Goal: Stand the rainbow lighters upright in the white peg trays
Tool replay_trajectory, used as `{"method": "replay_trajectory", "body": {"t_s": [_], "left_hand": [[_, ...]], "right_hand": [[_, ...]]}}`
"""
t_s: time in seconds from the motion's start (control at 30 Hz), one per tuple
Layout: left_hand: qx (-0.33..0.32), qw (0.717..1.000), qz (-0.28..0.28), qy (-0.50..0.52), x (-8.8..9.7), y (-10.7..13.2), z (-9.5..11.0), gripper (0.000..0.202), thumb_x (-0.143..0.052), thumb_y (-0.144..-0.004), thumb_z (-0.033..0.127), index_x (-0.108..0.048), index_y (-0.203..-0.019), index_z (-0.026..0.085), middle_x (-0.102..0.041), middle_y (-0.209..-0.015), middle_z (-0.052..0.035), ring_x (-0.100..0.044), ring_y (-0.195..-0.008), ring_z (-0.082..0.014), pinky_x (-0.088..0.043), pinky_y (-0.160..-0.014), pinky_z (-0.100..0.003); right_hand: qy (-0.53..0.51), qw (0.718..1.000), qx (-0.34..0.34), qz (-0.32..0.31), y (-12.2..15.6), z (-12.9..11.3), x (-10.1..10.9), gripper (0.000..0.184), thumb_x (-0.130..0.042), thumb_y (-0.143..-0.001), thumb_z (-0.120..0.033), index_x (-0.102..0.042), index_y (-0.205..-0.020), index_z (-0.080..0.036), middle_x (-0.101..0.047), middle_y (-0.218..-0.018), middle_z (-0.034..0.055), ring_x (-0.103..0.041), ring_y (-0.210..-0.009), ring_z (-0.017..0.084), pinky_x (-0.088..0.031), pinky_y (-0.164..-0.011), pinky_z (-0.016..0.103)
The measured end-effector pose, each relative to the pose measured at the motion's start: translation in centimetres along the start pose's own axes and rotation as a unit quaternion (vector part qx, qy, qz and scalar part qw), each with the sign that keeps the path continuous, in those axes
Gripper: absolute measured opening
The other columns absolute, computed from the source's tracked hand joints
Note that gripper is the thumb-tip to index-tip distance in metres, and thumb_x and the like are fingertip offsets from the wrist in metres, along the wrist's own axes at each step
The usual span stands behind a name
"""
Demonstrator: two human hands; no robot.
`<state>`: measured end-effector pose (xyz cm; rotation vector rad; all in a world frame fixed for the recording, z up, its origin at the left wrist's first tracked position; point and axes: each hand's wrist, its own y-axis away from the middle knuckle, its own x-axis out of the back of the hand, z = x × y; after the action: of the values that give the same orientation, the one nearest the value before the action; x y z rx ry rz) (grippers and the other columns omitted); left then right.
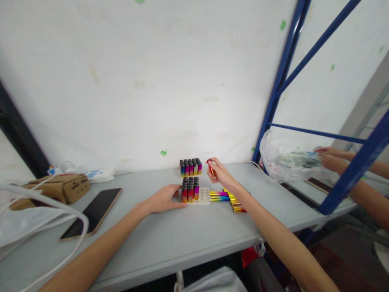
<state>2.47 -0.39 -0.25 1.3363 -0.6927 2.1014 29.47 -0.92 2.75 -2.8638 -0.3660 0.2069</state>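
Observation:
My left hand (164, 198) holds the left end of a white tray (205, 196) with round holes, its thumb along the front edge. Upright lighters (190, 190) with black tops and shiny red-to-purple bodies fill the tray's left part; empty holes show on the right. My right hand (221, 173) is raised behind and to the right of the tray, closed on a red lighter (210, 167). Behind the tray stands a second block of lighters (191, 167), blue, purple and yellow. Beside the tray, several shiny multicoloured pieces (234, 200) lie flat, partly hidden by my right forearm.
To the left lie a dark phone (92, 213), a cardboard box (62, 186) and a white cable (82, 227). A blue metal frame (275, 97) rises at the right. Beyond it, another person's hands (331, 158) are at a clear plastic bag (282, 158).

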Motion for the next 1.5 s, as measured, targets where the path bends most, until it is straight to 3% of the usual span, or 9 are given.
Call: {"method": "replay_trajectory", "body": {"t_s": [0.1,0.23,0.43,0.6,0.77,0.87,0.97,1.1,1.5], "left_hand": [[-0.004,1.000,0.002,0.002,0.0,0.0,0.1,0.059,-0.063,-0.079,0.071,-0.065,-0.102,0.017,-0.066,-0.092,-0.0069,-0.060,-0.082,-0.0252,-0.046,-0.076,-0.034],[-0.004,1.000,0.001,0.004,0.1,-0.1,0.1,0.061,-0.064,-0.079,0.071,-0.065,-0.106,0.016,-0.066,-0.092,-0.0070,-0.060,-0.082,-0.0252,-0.045,-0.074,-0.033],[0.002,1.000,0.002,0.006,0.2,-0.1,0.3,0.059,-0.065,-0.079,0.070,-0.065,-0.105,0.017,-0.066,-0.091,-0.0060,-0.060,-0.081,-0.0253,-0.045,-0.072,-0.033],[-0.003,1.000,0.008,0.012,0.2,0.0,0.3,0.059,-0.066,-0.077,0.070,-0.064,-0.102,0.017,-0.066,-0.091,-0.0059,-0.061,-0.081,-0.0250,-0.046,-0.073,-0.034],[-0.004,1.000,-0.001,0.012,0.1,-0.1,0.0,0.061,-0.065,-0.078,0.071,-0.065,-0.106,0.017,-0.067,-0.091,-0.0061,-0.061,-0.081,-0.0252,-0.045,-0.073,-0.033],[-0.005,1.000,-0.002,0.016,-0.1,-0.2,-0.2,0.064,-0.065,-0.077,0.071,-0.065,-0.110,0.016,-0.067,-0.094,-0.0068,-0.061,-0.082,-0.0252,-0.045,-0.073,-0.033],[-0.007,1.000,-0.006,0.022,-0.1,-0.2,-0.4,0.065,-0.066,-0.077,0.070,-0.065,-0.113,0.016,-0.068,-0.096,-0.0074,-0.061,-0.083,-0.0253,-0.046,-0.074,-0.032],[-0.009,1.000,-0.006,0.020,-0.1,-0.3,-0.3,0.066,-0.066,-0.078,0.070,-0.065,-0.115,0.015,-0.068,-0.097,-0.0082,-0.061,-0.083,-0.0253,-0.046,-0.075,-0.033],[-0.010,0.999,0.010,0.036,-0.3,-0.3,-0.3,0.065,-0.068,-0.076,0.070,-0.067,-0.113,0.017,-0.068,-0.094,-0.0069,-0.061,-0.081,-0.0246,-0.046,-0.073,-0.032]], "right_hand": [[0.004,0.998,-0.056,-0.007,-0.6,1.3,0.2,0.047,-0.051,-0.088,-0.069,-0.045,-0.080,-0.023,-0.027,-0.051,-0.0113,-0.019,-0.042,0.007,-0.014,-0.041,0.019],[0.038,0.993,-0.098,0.057,0.5,2.6,0.0,0.052,-0.041,-0.091,-0.065,-0.031,-0.060,-0.024,-0.018,-0.048,-0.0096,-0.012,-0.040,0.007,-0.010,-0.039,0.022],[0.091,0.991,-0.089,0.047,1.4,3.2,-0.4,0.054,-0.039,-0.092,-0.064,-0.030,-0.057,-0.025,-0.022,-0.045,-0.0071,-0.016,-0.039,0.007,-0.012,-0.037,0.023],[0.096,0.991,-0.096,-0.011,1.5,2.6,-0.5,0.061,-0.038,-0.091,-0.075,-0.045,-0.064,-0.022,-0.025,-0.049,-0.0071,-0.019,-0.042,0.008,-0.015,-0.040,0.023],[0.172,0.975,-0.026,-0.138,2.5,0.7,-0.1,0.057,-0.041,-0.094,-0.073,-0.060,-0.092,-0.019,-0.045,-0.062,-0.0039,-0.041,-0.054,0.012,-0.035,-0.049,0.024],[0.233,0.954,0.019,-0.189,3.0,-0.1,0.4,0.046,-0.052,-0.095,-0.064,-0.060,-0.091,-0.019,-0.059,-0.077,0.0000,-0.055,-0.071,0.015,-0.046,-0.067,0.027],[0.322,0.929,0.088,-0.158,3.0,-0.1,0.7,0.039,-0.060,-0.093,-0.056,-0.065,-0.087,-0.018,-0.063,-0.086,0.0022,-0.057,-0.079,0.016,-0.046,-0.074,0.028],[0.421,0.894,0.114,-0.100,2.8,0.9,0.4,0.041,-0.060,-0.093,-0.057,-0.062,-0.078,-0.018,-0.059,-0.067,-0.0011,-0.050,-0.062,0.013,-0.037,-0.059,0.025],[0.424,0.890,0.135,-0.099,3.0,2.5,-1.1,0.045,-0.063,-0.089,-0.064,-0.055,-0.079,-0.021,-0.065,-0.065,-0.0012,-0.056,-0.057,0.014,-0.040,-0.059,0.026]]}}
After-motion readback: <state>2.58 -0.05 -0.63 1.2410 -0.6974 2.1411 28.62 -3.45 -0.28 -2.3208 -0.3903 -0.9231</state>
